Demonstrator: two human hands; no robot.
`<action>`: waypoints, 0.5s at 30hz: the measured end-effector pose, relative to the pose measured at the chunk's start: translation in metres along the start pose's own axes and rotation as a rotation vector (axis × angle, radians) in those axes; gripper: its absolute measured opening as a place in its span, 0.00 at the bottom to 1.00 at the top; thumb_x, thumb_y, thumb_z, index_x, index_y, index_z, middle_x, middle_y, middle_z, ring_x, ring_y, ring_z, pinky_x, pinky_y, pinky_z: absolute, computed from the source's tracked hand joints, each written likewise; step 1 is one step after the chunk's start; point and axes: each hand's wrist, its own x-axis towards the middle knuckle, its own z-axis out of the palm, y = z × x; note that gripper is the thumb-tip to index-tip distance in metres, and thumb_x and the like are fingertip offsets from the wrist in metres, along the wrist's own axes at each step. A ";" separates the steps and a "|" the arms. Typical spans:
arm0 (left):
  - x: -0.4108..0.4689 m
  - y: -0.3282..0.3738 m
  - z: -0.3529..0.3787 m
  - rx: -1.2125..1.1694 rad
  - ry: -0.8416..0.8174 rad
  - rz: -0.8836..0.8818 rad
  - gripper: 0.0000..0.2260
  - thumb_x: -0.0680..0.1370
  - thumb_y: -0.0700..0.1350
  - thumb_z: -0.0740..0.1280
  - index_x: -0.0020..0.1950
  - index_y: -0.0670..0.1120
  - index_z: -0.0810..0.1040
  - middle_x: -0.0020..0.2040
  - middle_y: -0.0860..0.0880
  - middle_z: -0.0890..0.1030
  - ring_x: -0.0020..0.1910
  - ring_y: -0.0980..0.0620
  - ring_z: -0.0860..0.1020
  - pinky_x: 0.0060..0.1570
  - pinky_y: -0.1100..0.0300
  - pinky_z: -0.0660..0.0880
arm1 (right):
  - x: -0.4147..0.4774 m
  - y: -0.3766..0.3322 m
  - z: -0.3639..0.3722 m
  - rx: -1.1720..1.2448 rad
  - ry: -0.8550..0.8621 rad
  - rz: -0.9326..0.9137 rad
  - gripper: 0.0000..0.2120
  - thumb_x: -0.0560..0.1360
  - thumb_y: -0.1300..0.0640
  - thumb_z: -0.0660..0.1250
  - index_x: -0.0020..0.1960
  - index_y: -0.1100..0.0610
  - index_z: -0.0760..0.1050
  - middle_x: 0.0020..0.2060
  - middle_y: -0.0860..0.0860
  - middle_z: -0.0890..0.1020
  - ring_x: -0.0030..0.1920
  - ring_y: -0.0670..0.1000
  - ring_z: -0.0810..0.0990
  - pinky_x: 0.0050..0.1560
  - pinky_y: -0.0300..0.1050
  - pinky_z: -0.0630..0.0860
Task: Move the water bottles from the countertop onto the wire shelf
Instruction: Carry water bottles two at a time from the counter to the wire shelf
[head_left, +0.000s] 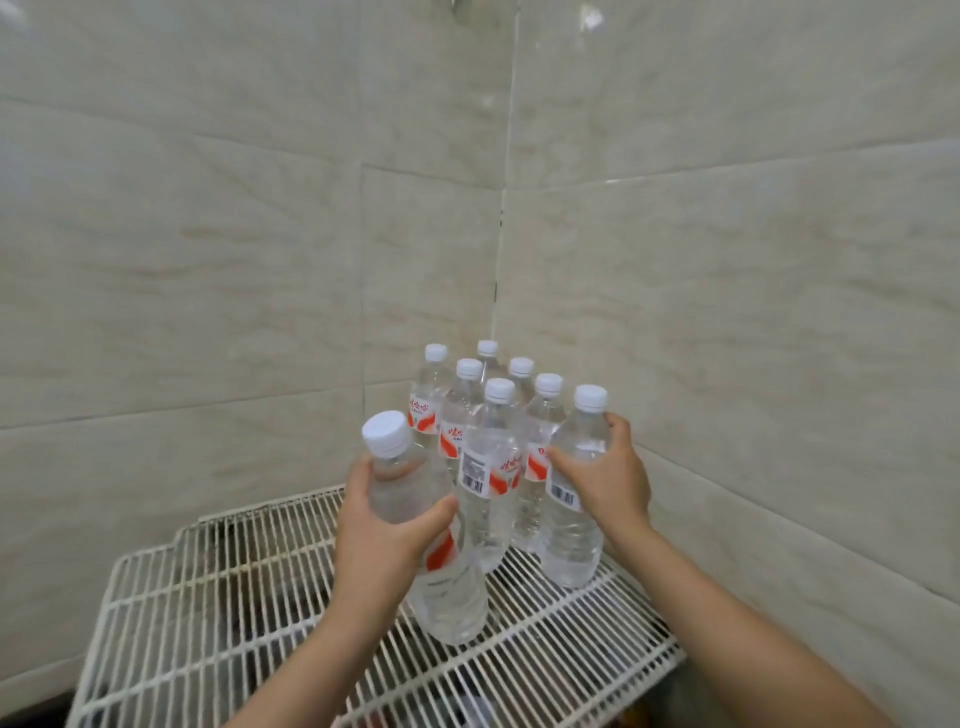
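Both hands are loaded here. The left hand (387, 525) is wrapped around the upper body of a tilted bottle (426, 540), fingers curled round the front, thumb behind; its cap leans toward the upper left of the frame and its base hangs low at centre, looking just above the wire shelf (208, 613) or barely touching it — hard to call from this angle. The right hand (605, 475) is clasped around the shoulder of an upright bottle (574, 499), which appears to stand on the shelf at centre right.

Behind them, in the corner of the tiled wall (727, 286), the cluster (488, 415) of six bottles stands upright on the shelf, packed close, white caps up.

Here's the key relation: the left bottle's long axis slants, base pointing down and away toward the cluster, cap back toward the person. The open slot lies just ahead of that base, left of the front-row bottle. The left hand is the nearer one, so by my read it needs to swing the bottle upright and settle it down beside the group. No worktop in view.
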 end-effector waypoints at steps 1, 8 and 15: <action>0.003 -0.002 0.006 0.020 0.001 -0.009 0.25 0.65 0.40 0.75 0.59 0.51 0.71 0.52 0.56 0.77 0.50 0.59 0.74 0.54 0.55 0.71 | 0.004 0.006 0.003 -0.013 -0.015 -0.001 0.35 0.63 0.41 0.72 0.65 0.50 0.62 0.56 0.51 0.79 0.47 0.50 0.76 0.45 0.45 0.73; 0.014 -0.015 0.066 0.031 -0.023 -0.012 0.28 0.64 0.42 0.76 0.61 0.51 0.70 0.53 0.56 0.77 0.51 0.63 0.75 0.54 0.59 0.75 | 0.025 0.031 -0.005 -0.066 -0.183 -0.073 0.25 0.72 0.35 0.55 0.64 0.49 0.60 0.59 0.53 0.77 0.55 0.56 0.77 0.51 0.51 0.73; 0.015 -0.033 0.125 0.165 0.098 0.009 0.29 0.64 0.44 0.75 0.60 0.55 0.67 0.59 0.50 0.73 0.59 0.51 0.73 0.58 0.54 0.71 | 0.017 0.045 -0.035 0.178 -0.294 -0.131 0.42 0.61 0.23 0.45 0.66 0.48 0.64 0.62 0.49 0.75 0.58 0.47 0.75 0.59 0.50 0.72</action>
